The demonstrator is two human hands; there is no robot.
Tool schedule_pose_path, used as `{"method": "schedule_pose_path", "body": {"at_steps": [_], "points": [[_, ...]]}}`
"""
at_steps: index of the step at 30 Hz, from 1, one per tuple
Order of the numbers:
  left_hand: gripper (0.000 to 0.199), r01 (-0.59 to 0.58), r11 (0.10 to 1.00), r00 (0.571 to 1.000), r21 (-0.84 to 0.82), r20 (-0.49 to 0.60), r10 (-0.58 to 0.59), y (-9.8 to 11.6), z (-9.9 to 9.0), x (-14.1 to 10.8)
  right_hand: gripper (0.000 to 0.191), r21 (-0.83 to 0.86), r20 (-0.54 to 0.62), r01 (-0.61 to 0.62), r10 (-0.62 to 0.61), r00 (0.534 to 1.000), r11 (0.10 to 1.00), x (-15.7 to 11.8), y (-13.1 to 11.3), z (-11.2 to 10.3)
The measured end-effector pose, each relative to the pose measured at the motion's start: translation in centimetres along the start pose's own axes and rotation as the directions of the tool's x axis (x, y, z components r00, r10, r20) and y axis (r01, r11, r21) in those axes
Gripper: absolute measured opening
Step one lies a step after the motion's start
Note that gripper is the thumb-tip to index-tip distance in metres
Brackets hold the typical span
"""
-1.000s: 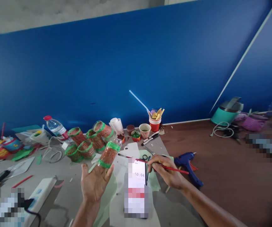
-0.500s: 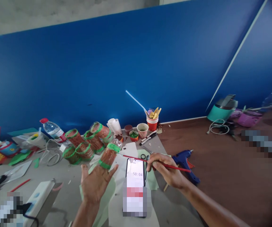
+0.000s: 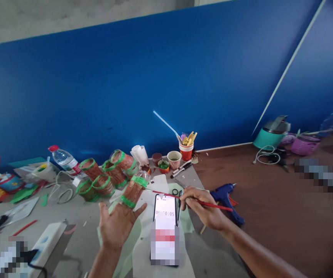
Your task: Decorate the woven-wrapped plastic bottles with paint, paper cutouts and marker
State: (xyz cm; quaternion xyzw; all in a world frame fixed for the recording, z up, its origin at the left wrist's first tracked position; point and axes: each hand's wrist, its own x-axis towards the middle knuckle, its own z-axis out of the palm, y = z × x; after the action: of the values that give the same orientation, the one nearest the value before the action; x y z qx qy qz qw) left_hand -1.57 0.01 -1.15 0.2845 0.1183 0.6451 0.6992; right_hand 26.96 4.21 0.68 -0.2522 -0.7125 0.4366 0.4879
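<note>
A brown bottle piece with green bands and a clear upper end sits tilted on my left hand; some fingers are hidden in or behind it, while the thumb sticks out to the side. My right hand is closed around a red paintbrush, whose tip meets the piece's right side near the upper green band. Below the brush lies a phone showing a timer. Several similar brown and green pieces stand behind my left hand.
Behind are a green paint cup, a paper cup and a red cup of utensils. A blue glue gun lies right, a power strip left, a water bottle at the back left.
The paintbrush has shifted very slightly left in my right hand's grip, and my left thumb is a little further out. The phone's timer reading has changed.
</note>
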Motion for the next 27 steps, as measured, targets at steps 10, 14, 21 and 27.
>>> {"method": "schedule_pose_path", "body": {"at_steps": [10, 14, 21, 27], "points": [[0.085, 0.075, 0.997, 0.997, -0.023, 0.025, -0.074, -0.2, 0.7, 0.1, 0.022, -0.006, 0.002, -0.022, 0.022, 1.0, 1.0, 0.1, -0.8, 0.4], [0.089, 0.066, 0.993, 0.976, -0.102, 0.213, -0.043, 0.5, -0.3, 0.2, 0.021, -0.016, 0.002, -0.026, 0.027, 1.0, 1.0, 0.1, -0.5, 0.3], [0.088, 0.082, 0.991, 0.95, -0.107, 0.308, -0.045, 1.6, -1.9, 0.1, 0.021, -0.014, 0.009, -0.036, 0.036, 0.999, 0.999, 0.1, 0.2, 0.2], [0.088, 0.077, 0.989, 0.964, -0.13, 0.262, -0.04, 1.4, -1.5, -0.1, 0.024, -0.039, 0.017, -0.026, 0.027, 1.0, 0.999, 0.2, 0.3, 0.2]]}}
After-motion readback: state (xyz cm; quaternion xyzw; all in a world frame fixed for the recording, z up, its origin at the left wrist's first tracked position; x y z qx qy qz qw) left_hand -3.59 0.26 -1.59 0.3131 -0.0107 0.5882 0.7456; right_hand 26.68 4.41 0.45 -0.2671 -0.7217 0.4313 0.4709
